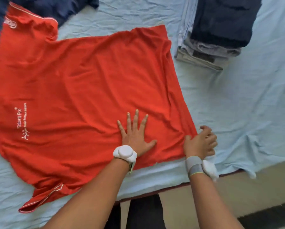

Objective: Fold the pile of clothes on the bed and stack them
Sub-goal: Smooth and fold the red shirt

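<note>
Your left hand [135, 138] presses flat on the unfolded red shirt [88, 90]; your right hand [200, 142] pinches its corner. A folded stack [217, 30] waits beyond; dark clothes [39, 9] remain.

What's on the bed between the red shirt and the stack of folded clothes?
Nothing: in the head view only bare light-blue bedsheet separates the red shirt from the folded stack.

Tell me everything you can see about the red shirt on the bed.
The red shirt is a soft knit polo with white piping on its sleeves and white chest lettering. It lies spread flat and unfolded, slightly wrinkled, on the light blue bedsheet, collar end to the left. The left hand presses flat on it near the hem; the right hand grips the hem corner. Its upper left overlaps a dark blue garment.
</note>
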The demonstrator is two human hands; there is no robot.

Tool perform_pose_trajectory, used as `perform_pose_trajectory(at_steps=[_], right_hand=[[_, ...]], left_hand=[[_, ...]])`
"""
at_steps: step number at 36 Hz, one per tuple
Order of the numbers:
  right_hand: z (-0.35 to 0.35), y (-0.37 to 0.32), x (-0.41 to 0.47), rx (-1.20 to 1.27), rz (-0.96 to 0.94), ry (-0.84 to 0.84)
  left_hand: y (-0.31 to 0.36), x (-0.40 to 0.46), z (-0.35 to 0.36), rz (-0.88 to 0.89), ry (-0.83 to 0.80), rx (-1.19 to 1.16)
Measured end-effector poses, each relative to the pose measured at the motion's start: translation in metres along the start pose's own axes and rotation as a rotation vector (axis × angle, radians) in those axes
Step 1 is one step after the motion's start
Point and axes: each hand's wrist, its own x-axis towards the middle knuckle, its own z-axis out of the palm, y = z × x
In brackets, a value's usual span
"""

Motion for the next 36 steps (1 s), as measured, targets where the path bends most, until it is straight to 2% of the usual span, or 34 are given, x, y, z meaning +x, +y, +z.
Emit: perform_pose_trajectory(at_steps=[2,4,5,7,9,10,11,14,15,16,17,19,20,21,22,24,26,29,30,31,32,34,36], right_hand=[[0.007,-0.012,0.002,0.074,-0.256,0.052],[0.022,-0.033,0.003,0.156,-0.581,0.028],[0.030,-0.047,0.004,0.200,-0.744,-0.039],[0.044,-0.075,0.008,0.236,-1.054,-0.298],[0.056,-0.090,0.027,0.064,-1.302,-0.437],[0.062,-0.096,0.045,-0.042,-1.318,-0.415],[0.066,-0.100,0.064,-0.108,-1.250,-0.342],[0.067,-0.124,0.109,0.014,-0.730,-0.057],[0.066,-0.137,0.109,0.075,-0.648,0.032],[0.067,-0.153,0.103,0.126,-0.689,0.110],[0.063,-0.162,0.088,0.184,-0.818,0.120],[0.075,-0.187,0.066,0.277,-1.154,-0.108],[0.081,-0.195,0.059,0.228,-1.297,-0.241],[0.088,-0.202,0.059,0.133,-1.384,-0.315],[0.095,-0.208,0.067,0.039,-1.432,-0.290],[0.102,-0.223,0.095,-0.053,-1.414,-0.128],[0.099,-0.241,0.129,-0.057,-1.282,-0.011],[0.086,-0.271,0.160,0.056,-0.990,0.001],[0.083,-0.279,0.157,0.098,-0.938,0.024],[0.081,-0.284,0.149,0.120,-0.964,0.047],[0.081,-0.287,0.137,0.139,-1.075,0.034],[0.092,-0.288,0.113,0.125,-1.420,-0.100],[0.103,-0.282,0.109,-0.070,-1.656,-0.147]], left_hand=[[0.006,0.013,-0.001,0.012,0.093,-0.047],[0.008,0.033,-0.005,0.034,0.188,-0.063],[0.007,0.047,-0.008,0.033,0.238,-0.066],[0.003,0.079,-0.015,0.008,0.321,-0.069],[-0.005,0.108,-0.028,-0.025,0.383,-0.056],[-0.009,0.125,-0.033,-0.045,0.415,-0.048],[-0.014,0.141,-0.038,-0.063,0.455,-0.036],[-0.029,0.176,-0.047,-0.123,0.517,0.028],[-0.030,0.180,-0.046,-0.129,0.526,0.050],[-0.031,0.184,-0.044,-0.130,0.535,0.065],[-0.028,0.177,-0.043,-0.127,0.544,0.072],[-0.029,0.181,-0.037,-0.144,0.534,0.100],[-0.029,0.181,-0.035,-0.147,0.529,0.130],[-0.030,0.182,-0.034,-0.152,0.515,0.160],[-0.031,0.183,-0.034,-0.154,0.515,0.165],[-0.031,0.183,-0.036,-0.153,0.522,0.127],[-0.030,0.184,-0.038,-0.150,0.512,0.110],[-0.030,0.185,-0.039,-0.160,0.503,0.111],[-0.030,0.185,-0.039,-0.163,0.500,0.114],[-0.030,0.185,-0.039,-0.161,0.496,0.111],[-0.030,0.185,-0.039,-0.160,0.498,0.111],[-0.031,0.186,-0.038,-0.154,0.506,0.105],[-0.030,0.185,-0.037,-0.152,0.509,0.105]])
